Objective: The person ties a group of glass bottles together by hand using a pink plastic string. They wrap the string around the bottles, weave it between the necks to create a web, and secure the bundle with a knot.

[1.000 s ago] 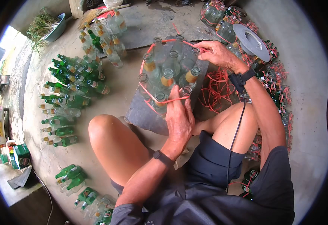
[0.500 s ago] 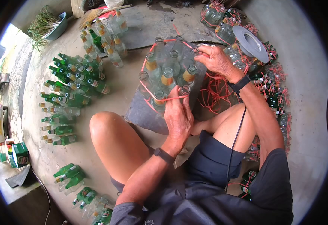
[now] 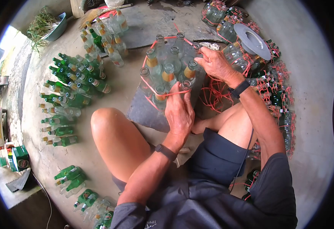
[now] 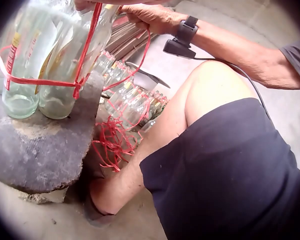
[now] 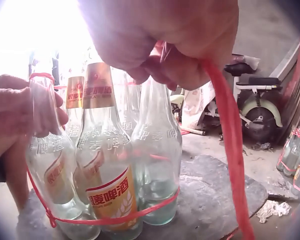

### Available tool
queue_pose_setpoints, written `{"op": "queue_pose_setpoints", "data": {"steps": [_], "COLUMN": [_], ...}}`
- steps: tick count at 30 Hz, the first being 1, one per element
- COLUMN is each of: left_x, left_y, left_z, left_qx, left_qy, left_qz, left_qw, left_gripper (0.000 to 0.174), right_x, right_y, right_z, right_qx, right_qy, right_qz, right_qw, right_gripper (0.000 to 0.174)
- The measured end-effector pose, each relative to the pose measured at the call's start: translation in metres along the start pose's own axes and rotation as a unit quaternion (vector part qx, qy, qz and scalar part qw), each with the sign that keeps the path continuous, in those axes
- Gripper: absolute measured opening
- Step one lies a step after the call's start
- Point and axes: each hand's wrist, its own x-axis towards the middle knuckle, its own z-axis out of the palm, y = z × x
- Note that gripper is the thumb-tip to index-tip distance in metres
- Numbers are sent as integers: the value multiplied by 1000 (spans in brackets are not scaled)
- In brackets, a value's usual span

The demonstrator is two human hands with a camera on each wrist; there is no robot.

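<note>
A cluster of clear glass bottles (image 3: pixel 168 74), some with gold neck labels, stands upright on a dark stone slab (image 3: pixel 146 110). Red plastic twine (image 5: pixel 115 220) loops round the bottles low down, and another loop runs round their necks. My left hand (image 3: pixel 179 112) grips the neck of the near-right bottle (image 5: pixel 52 175), with the upper loop crossing that neck. At the right side of the cluster, my right hand (image 3: pixel 216 66) pinches the twine beside a bottle neck. A loose length of twine (image 5: pixel 227 130) hangs down from its fingers.
Tangled red twine (image 3: pixel 216 95) lies right of the slab. Loose green bottles (image 3: pixel 75 78) and clear ones stand on the left floor. Tied bundles (image 3: pixel 233 53) line the right wall, a grey disc (image 3: pixel 252 41) on top. A black cable (image 4: pixel 245 75) runs from my right wrist.
My right hand has moved slightly toward me and in against the right-hand bottle neck. Bottles on the right have drawn a little closer to the others. My left hand keeps its grip.
</note>
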Motion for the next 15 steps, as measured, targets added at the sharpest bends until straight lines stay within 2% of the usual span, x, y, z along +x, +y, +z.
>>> {"op": "queue_pose_setpoints", "data": {"steps": [2, 4, 5, 7, 11, 13, 15], "left_x": [-1, -1, 0, -1, -1, 0, 1], "left_y": [-3, -2, -1, -1, -2, 1, 2], "left_z": [1, 0, -1, 0, -1, -4, -5], "left_qx": [7, 6, 5, 0, -9, -9, -9], "left_qy": [0, -6, -11, -6, -3, -10, -17], "left_qz": [10, 1, -8, -6, -4, -5, -5], "left_qw": [1000, 1000, 1000, 1000, 1000, 1000, 1000], "left_gripper": [39, 39, 38, 38, 37, 37, 37], "right_x": [-1, -2, -2, -3, -4, -7, -8], "right_y": [-1, -3, -3, -4, -5, -1, 2], "right_z": [-5, -11, -15, -20, -14, -7, -3], "right_qx": [11, 6, 5, 38, 38, 40, 30], "right_qy": [-29, -102, -102, -134, -118, -54, -41], "right_qz": [11, 19, 19, 8, 20, -17, -31], "right_qw": [999, 995, 995, 990, 992, 998, 998], "right_gripper": [30, 42, 42, 55, 66, 75, 76]}}
